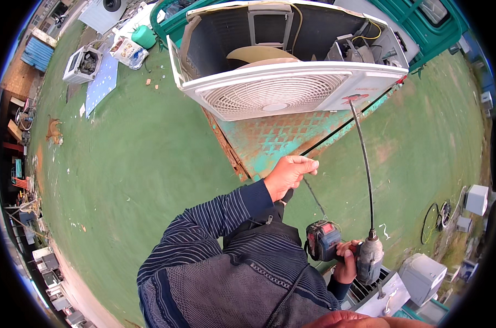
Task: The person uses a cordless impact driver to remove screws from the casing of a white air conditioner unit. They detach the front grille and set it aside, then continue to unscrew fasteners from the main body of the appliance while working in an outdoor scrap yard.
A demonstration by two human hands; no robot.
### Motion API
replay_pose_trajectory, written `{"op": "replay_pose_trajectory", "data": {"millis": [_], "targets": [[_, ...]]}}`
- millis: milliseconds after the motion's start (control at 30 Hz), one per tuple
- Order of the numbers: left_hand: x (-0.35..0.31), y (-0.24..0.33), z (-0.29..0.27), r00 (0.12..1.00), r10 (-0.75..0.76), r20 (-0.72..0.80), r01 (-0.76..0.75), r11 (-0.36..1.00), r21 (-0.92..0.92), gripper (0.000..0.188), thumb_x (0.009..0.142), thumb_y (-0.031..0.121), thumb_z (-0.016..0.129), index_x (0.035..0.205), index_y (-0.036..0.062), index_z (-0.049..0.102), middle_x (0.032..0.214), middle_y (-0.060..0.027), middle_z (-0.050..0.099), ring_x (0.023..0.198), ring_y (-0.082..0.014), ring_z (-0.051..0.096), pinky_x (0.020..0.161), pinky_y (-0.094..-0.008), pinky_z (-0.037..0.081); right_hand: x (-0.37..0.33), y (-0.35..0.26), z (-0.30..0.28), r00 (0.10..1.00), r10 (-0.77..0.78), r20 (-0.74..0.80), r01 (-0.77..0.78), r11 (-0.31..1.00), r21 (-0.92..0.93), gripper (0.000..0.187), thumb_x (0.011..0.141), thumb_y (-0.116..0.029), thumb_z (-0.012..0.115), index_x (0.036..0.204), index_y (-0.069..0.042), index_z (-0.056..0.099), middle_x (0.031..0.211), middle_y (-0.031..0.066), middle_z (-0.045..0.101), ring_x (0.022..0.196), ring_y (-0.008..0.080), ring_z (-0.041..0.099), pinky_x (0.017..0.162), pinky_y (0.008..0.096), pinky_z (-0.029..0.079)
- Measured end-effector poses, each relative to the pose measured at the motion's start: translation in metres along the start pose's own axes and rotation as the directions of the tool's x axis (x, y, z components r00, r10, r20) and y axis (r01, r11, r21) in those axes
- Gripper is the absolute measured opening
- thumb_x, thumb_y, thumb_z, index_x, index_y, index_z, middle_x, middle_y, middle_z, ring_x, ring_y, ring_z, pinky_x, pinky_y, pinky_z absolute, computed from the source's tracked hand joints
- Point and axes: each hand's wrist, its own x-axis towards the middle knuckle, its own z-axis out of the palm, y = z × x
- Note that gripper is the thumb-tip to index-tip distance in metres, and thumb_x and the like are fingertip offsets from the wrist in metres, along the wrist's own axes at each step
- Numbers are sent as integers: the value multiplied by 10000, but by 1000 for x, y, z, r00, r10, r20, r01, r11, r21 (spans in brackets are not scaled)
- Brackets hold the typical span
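An outdoor air-conditioner unit (275, 90) with a white casing and round fan grille stands ahead, its top off, so the fan blade (264, 56) shows inside. My right hand (346, 261) is wrapped round the handle of a cordless impact driver (370, 261) with a red and dark battery. From its chuck a long thin driver bit (365, 158) runs up to the unit's front panel; whether the tip touches it I cannot tell. My left hand (289, 176) is closed in a pinch in front of the unit; anything between its fingertips is too small to make out.
Beneath the unit is a rusty green metal bed (270, 139). A teal vehicle frame (436, 35) stands behind. On the green floor at the far left are a bag (129, 53), a green gas cylinder (144, 36) and a white box-like appliance (83, 64). More appliances (423, 277) stand at lower right.
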Motion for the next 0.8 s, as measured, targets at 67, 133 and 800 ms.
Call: {"op": "replay_pose_trajectory", "data": {"millis": [67, 133, 800], "targets": [[-16, 11, -15, 999, 37, 33, -37, 999, -24, 228, 916, 240, 664, 1024, 40, 649, 891, -19, 655, 514, 2, 370, 412, -169, 299, -38, 11, 26, 999, -36, -32, 35, 999, -30, 316, 848, -110, 580, 1141, -33, 491, 738, 37, 468, 713, 164, 461, 785, 349, 393], [-40, 17, -29, 994, 46, 103, -41, 998, -47, 205, 935, 237, 635, 1029, 55, 629, 907, -17, 653, 518, -2, 370, 418, -168, 306, -87, 31, 47, 994, -78, -77, 74, 996, -55, 319, 847, -107, 588, 1141, -32, 492, 746, 36, 473, 715, 161, 463, 785, 346, 393], [-193, 62, -167, 907, -135, 398, 289, 889, -356, 228, 951, 320, 595, 909, 98, 563, 946, 5, 649, 552, -59, 375, 452, -187, 331, -349, 158, 304, 893, 68, -445, -33, 996, 86, 386, 827, -96, 689, 1176, -30, 537, 811, 17, 584, 756, 127, 551, 745, 285, 439]]}}
